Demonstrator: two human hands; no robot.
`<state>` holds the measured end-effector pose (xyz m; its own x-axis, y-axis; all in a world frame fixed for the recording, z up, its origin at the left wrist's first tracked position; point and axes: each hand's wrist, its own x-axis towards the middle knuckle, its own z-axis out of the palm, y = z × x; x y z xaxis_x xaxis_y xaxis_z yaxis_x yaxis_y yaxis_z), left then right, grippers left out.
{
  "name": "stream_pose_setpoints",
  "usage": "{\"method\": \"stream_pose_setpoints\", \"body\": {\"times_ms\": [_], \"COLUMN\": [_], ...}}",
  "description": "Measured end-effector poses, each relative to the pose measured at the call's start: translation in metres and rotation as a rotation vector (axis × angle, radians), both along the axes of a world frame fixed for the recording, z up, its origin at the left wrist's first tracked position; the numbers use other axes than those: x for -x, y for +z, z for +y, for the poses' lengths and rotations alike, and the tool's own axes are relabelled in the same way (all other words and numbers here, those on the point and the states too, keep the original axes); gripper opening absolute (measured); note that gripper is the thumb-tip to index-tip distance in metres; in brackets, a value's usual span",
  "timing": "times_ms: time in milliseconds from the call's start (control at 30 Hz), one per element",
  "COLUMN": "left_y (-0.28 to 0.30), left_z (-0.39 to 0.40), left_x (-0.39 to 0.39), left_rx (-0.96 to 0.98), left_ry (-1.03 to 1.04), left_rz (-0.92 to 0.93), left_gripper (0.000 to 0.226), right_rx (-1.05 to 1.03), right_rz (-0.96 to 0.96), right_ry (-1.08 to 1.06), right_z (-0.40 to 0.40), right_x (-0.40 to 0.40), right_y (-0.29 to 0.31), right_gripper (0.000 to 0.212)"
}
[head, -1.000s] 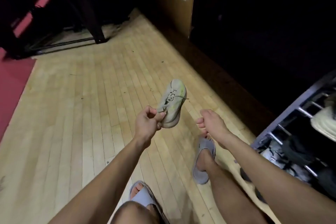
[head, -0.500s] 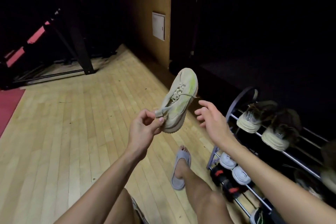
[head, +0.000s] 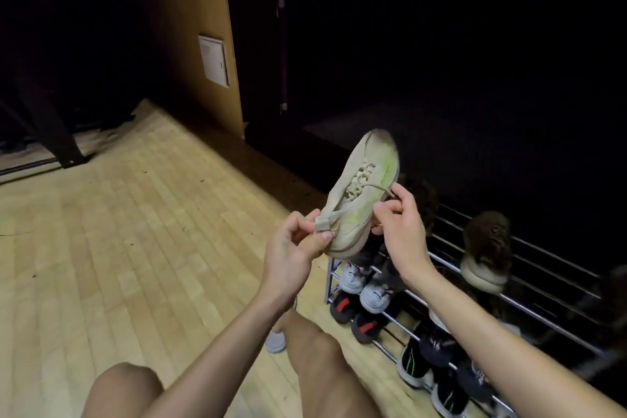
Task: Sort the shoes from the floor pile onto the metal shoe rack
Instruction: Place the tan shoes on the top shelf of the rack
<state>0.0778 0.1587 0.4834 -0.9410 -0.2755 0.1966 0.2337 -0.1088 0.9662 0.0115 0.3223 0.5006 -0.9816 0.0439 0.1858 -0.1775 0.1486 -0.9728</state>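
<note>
A beige sneaker with neon-green streaks hangs mid-frame, toe up, held above the metal rack at lower right, whose rails carry brown, grey, and black shoes in rows.

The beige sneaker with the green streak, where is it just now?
In the head view the beige sneaker is held up right of centre, toe pointing up, between the left hand pinching its heel tab and the right hand, above the metal shoe rack's near end.

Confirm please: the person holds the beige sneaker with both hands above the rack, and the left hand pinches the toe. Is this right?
Not quite. In the head view the left hand pinches the heel tab, not the toe, of the beige sneaker. The right hand holds its side, above the rack.
</note>
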Motion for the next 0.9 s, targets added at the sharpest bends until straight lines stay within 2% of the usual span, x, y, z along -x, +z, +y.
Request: {"method": "stream_pose_setpoints", "body": {"times_ms": [267, 567, 767, 833, 900], "left_y": [-0.007, -0.024, -0.043, -0.049, -0.055], "left_z": [0.104, 0.229, 0.295, 0.31, 0.319], "left_x": [0.034, 0.062, 0.061, 0.063, 0.068], "left_rx": [0.035, 0.084, 0.129, 0.146, 0.164], "left_ry": [-0.22, -0.441, -0.505, -0.504, -0.476], "left_rz": [0.015, -0.028, -0.117, -0.158, -0.172], "left_gripper": [0.026, 0.031, 0.028, 0.027, 0.027], "right_rx": [0.006, 0.098, 0.117, 0.073, 0.009], "right_rz": [-0.045, -0.089, -0.182, -0.186, -0.214], "right_ry": [-0.286, -0.509, -0.652, -0.668, -0.647], "right_z": [0.108, 0.224, 0.286, 0.301, 0.294], "right_x": [0.005, 0.001, 0.007, 0.012, 0.005], "right_y": [-0.003, -0.02, -0.064, -0.083, -0.074], "right_gripper": [0.054, 0.043, 0.051, 0.046, 0.045]}}
